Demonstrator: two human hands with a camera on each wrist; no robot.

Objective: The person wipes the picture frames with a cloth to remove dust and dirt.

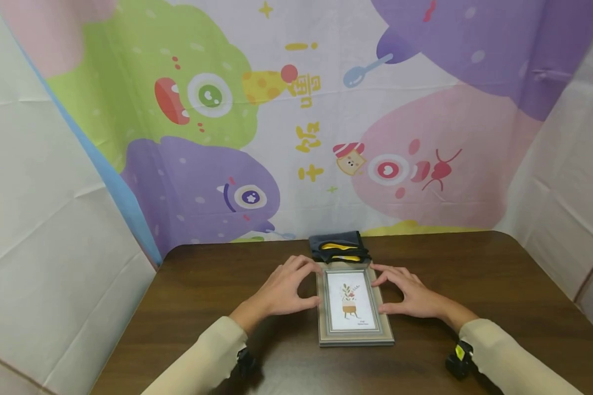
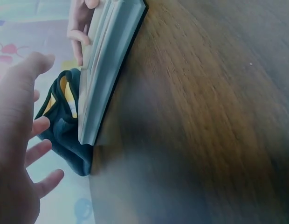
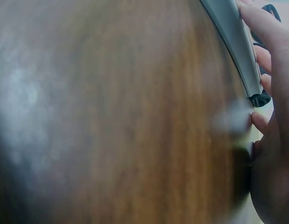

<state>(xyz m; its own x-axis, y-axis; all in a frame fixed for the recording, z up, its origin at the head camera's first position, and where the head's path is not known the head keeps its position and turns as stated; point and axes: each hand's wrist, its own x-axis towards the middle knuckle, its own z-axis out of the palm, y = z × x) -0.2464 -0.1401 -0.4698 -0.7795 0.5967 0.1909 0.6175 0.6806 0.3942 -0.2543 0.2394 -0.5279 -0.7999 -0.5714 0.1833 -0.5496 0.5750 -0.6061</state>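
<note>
A picture frame [image 1: 356, 339] with a beige and silver-grey border lies face up on the table, showing a print of a plant in an orange-brown pot on legs. My left hand [image 1: 285, 288] is at its left side, fingers and thumb spread. In the left wrist view, a gap separates those left fingers [image 2: 39, 151] from the frame's edge [image 2: 100, 93]. My right hand [image 1: 412, 293] touches the opposite side, its fingertips near the upper right corner and its thumb lower down. In the right wrist view, the right thumb [image 3: 263, 23] rests at the frame's border [image 3: 235, 42].
Right behind the frame lies a dark folded cloth item [image 1: 335, 241] with black edging and yellow parts. The brown wooden table [image 1: 188, 329] ends at a curtain [image 1: 286, 208] printed with cartoon monsters. Pale cloth walls [image 1: 44, 219] stand at both sides.
</note>
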